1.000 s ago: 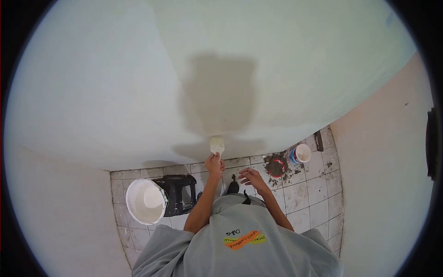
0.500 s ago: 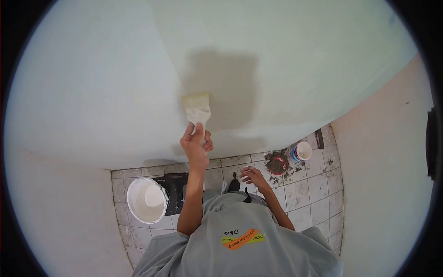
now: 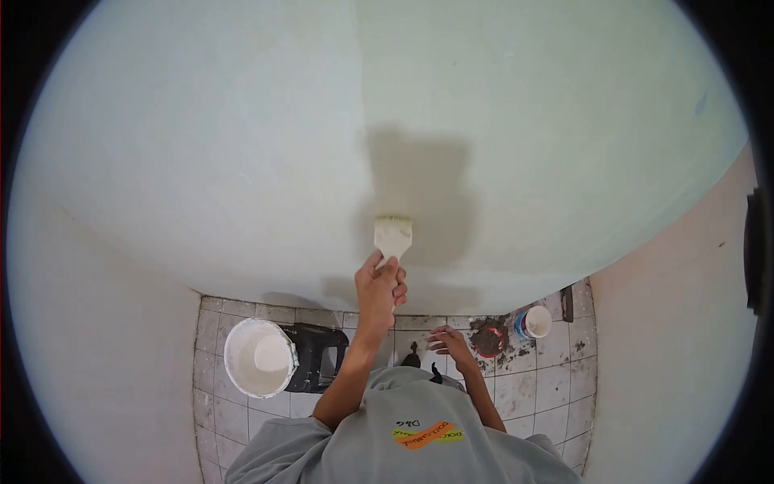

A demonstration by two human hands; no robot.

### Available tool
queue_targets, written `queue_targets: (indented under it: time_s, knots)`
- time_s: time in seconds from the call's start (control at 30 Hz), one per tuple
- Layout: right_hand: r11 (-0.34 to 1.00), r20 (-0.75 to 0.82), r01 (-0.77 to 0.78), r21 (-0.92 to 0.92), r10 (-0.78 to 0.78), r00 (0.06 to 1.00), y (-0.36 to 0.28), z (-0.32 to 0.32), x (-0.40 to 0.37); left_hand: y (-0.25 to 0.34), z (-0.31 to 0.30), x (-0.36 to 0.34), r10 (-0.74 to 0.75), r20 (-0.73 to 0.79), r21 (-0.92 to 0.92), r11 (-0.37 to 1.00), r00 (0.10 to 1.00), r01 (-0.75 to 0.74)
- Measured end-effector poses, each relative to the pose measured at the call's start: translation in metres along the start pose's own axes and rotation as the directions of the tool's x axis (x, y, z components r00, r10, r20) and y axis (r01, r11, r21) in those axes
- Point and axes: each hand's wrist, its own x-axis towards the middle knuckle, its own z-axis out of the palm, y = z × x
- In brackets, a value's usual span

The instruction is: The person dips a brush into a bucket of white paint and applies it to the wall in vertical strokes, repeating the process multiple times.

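Down and to the left of the left hand (image 3: 379, 290) there's a big white bucket (image 3: 240, 369) with whitish stuff inside, and right by it, a bit closer to that hand, a black stool (image 3: 305, 356) with pale splatters on it. The left hand itself is closed around the handle of a wide, pale paintbrush (image 3: 393, 237), thumb along the handle and bristles pointing up at the wall (image 3: 242, 169); can't really tell if the tips are touching it. Just above and right of that hand, a big blurry shadow (image 3: 423, 194) falls on the wall. Lower and to the right is the right hand (image 3: 451, 347), pretty much open with the fingers loosely bent, hanging over the tiled floor (image 3: 516, 393) in front of the grey shirt (image 3: 355, 452). Just right of the right hand sits a red-rimmed thing (image 3: 490, 342) full of dark, crumbly gunk, with more scattered around it. Past that there's a small white tub (image 3: 538, 322), and a dark, narrow piece (image 3: 568, 305) lies farthest right of the hand, near the corner.
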Motion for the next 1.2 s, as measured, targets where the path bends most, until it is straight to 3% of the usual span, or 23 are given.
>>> queue_targets:
  time_s: [0.17,0.27,0.37,0.5,0.6,0.7,0.83,0.93,1.03,1.2]
  knots:
    - [0.999,0.014,0.017,-0.029,-0.016,1.0,0.002,0.005,0.001,0.041,0.033,-0.032,0.275,0.115,0.017,0.96,0.955,-0.278]
    - [1.0,0.039,0.012,-0.003,-0.012,0.999,0.009,0.005,0.001,0.03,0.017,-0.011,0.152,0.096,-0.006,0.988,0.984,-0.152]
    - [1.0,0.014,-0.021,-0.002,0.021,1.0,0.011,0.005,0.001,-0.042,-0.027,0.032,0.16,0.012,0.09,0.983,0.987,-0.16]
    - [1.0,0.035,-0.013,-0.012,0.014,0.999,0.013,0.005,0.003,-0.146,-0.098,0.037,-0.097,-0.125,0.179,0.977,0.987,0.119]
    - [1.0,0.033,-0.007,-0.02,0.008,0.999,0.011,0.006,0.006,-0.164,-0.107,0.029,-0.276,-0.193,0.097,0.95,0.942,0.298]
    - [1.0,0.04,-0.01,-0.01,0.01,0.999,0.015,0.005,0.007,-0.137,-0.078,0.04,-0.143,-0.105,0.108,0.982,0.984,0.154]
    - [1.0,0.018,0.01,0.018,-0.011,1.0,0.015,0.006,0.004,-0.015,0.011,0.005,-0.039,0.039,0.047,0.998,0.998,0.037]
    - [1.0,-0.006,0.003,0.028,-0.003,1.0,0.008,0.006,-0.002,0.035,0.043,-0.025,0.095,0.208,0.018,0.995,0.974,-0.101]
    - [1.0,-0.014,0.006,0.024,-0.006,1.0,0.007,0.004,-0.004,0.036,0.049,-0.025,0.277,0.281,0.003,0.957,0.919,-0.29]
    - [0.999,-0.031,-0.025,0.03,0.026,0.999,0.014,0.001,-0.003,-0.039,0.003,0.017,0.221,0.214,0.023,0.973,0.952,-0.231]
